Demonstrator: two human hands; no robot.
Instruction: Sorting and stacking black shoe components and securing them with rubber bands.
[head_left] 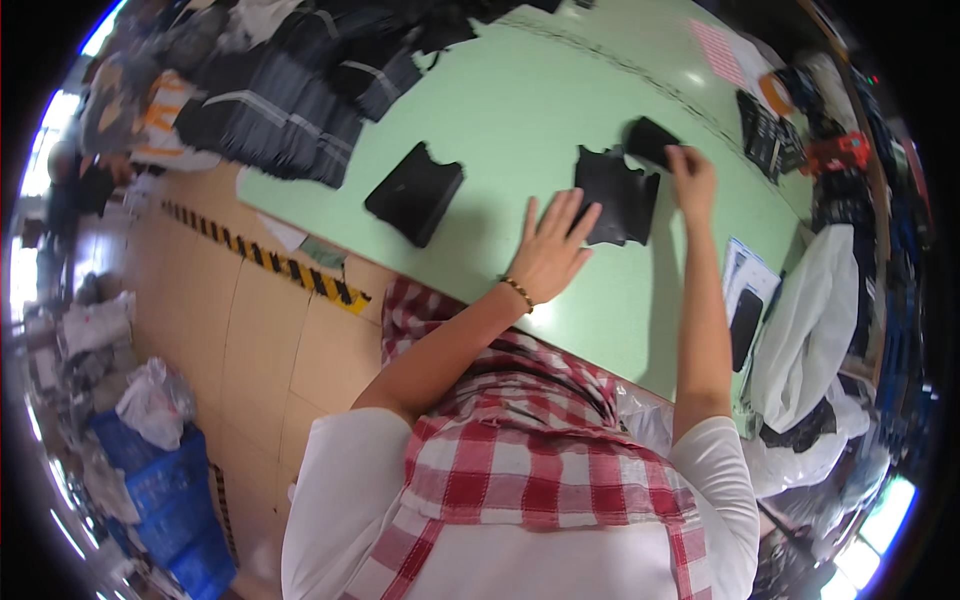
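Note:
My left hand (pixel 548 252) lies palm down with its fingers spread, at the left edge of a black cut panel (pixel 617 200) with notched edges. The fingertips reach the panel's side; whether they press on it I cannot tell. My right hand (pixel 692 178) pinches the corner of a smaller dark piece (pixel 650 140), just beyond the panel's upper right corner. That piece looks slightly blurred. Farther left on the green table (pixel 520 130) sits another black panel (pixel 416 195), thick at its edge like a small stack.
Bundles of dark cut pieces (pixel 290 110) tied with pale strips cover the table's far left. A phone (pixel 746 328) rests on papers at the right, beside a white bag (pixel 810 320). A red object (pixel 838 153) stands farther back. Blue crates (pixel 175 500) are on the floor.

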